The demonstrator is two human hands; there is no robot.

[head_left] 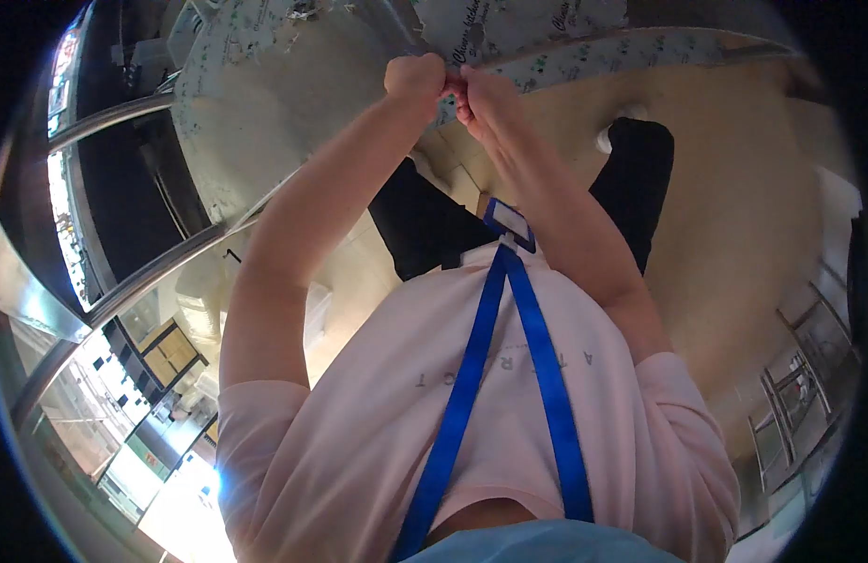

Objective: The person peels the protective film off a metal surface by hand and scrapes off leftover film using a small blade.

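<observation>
My left hand [416,77] is closed in a fist at the edge of a surface covered in printed protective film [537,70]. Right beside it, my right hand [491,98] has its fingers curled, and the two hands meet at the fingertips. Whatever is between the fingers is hidden or too small to make out. Around the hands the film carries dark lettering and small green marks, with ragged, torn patches beyond them. To the left spreads a broad greyish sheet surface [256,113] with similar print.
Metal rails [157,272] run along the left side. A badge [509,223] hangs from a blue lanyard [472,375] over my shirt. My legs in dark trousers [640,169] stand on a tan floor [734,235]. A metal rack [792,394] stands at the right.
</observation>
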